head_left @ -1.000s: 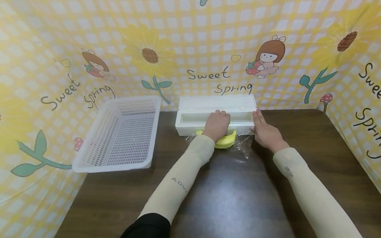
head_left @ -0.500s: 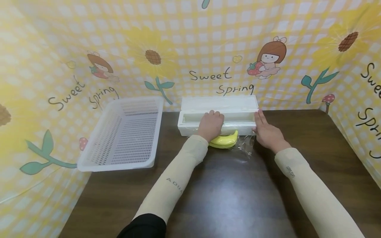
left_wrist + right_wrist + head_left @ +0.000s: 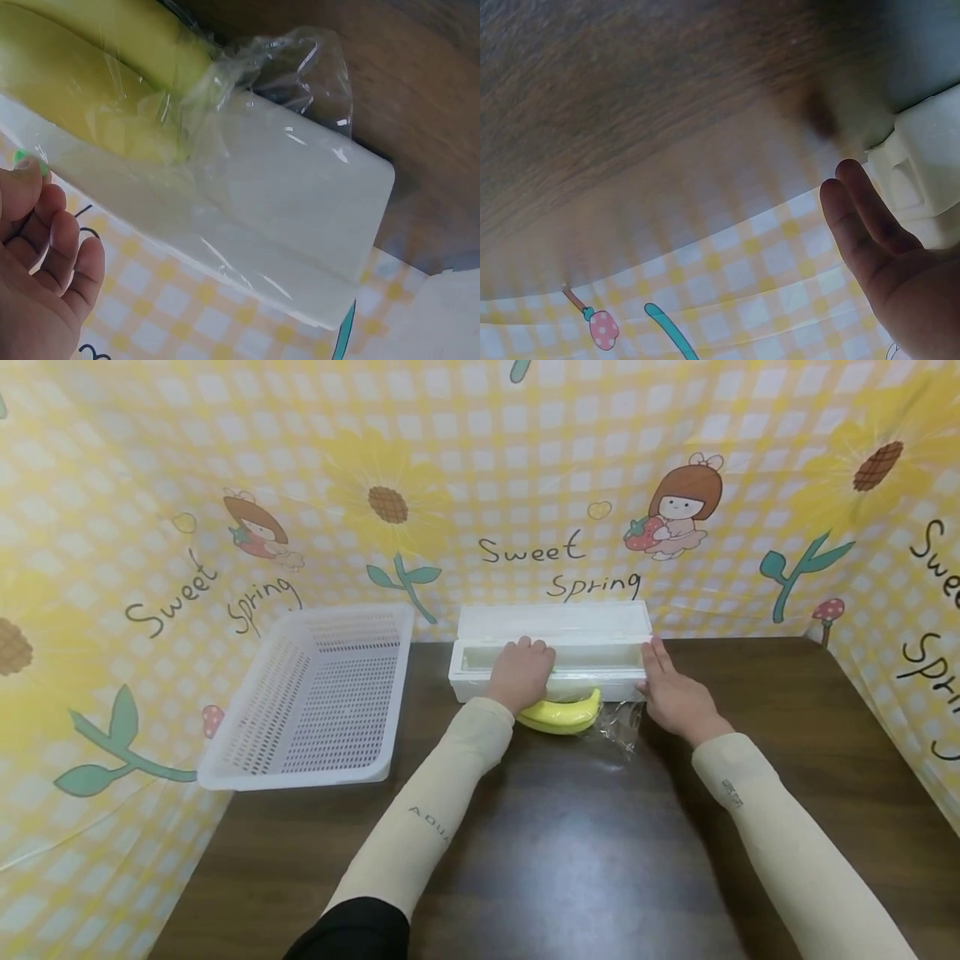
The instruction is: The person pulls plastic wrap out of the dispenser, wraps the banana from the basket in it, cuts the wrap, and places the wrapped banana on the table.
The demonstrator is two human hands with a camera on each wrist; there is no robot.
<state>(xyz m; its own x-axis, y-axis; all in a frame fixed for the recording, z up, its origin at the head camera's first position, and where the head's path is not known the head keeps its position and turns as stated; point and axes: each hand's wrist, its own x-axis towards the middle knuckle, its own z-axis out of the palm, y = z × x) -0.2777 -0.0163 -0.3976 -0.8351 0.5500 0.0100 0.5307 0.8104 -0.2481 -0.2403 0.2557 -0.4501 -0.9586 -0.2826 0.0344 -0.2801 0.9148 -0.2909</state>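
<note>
A long white cling film dispenser box (image 3: 600, 683) stands at the back of the table, its lid (image 3: 555, 618) raised. My left hand (image 3: 522, 675) is over the left part of its front rim, thumb and fingers pinching a small green slide cutter (image 3: 22, 159). At the box's right end, my right hand (image 3: 678, 697) rests its straight fingers (image 3: 862, 202) against the side. Yellow bananas (image 3: 566, 717) lie in front of the box, with clear cling film (image 3: 285, 82) over them and spreading past their ends. In the head view my left hand covers part of the bananas.
A white perforated plastic basket (image 3: 399, 693) stands on the left of the dark wooden table (image 3: 570, 860). Behind everything hangs a yellow checked cloth (image 3: 510, 460), close to the back of the box.
My left hand has slid leftward along the box's front rim with the green cutter, uncovering more of the rim behind it. My right hand stays at the right end.
</note>
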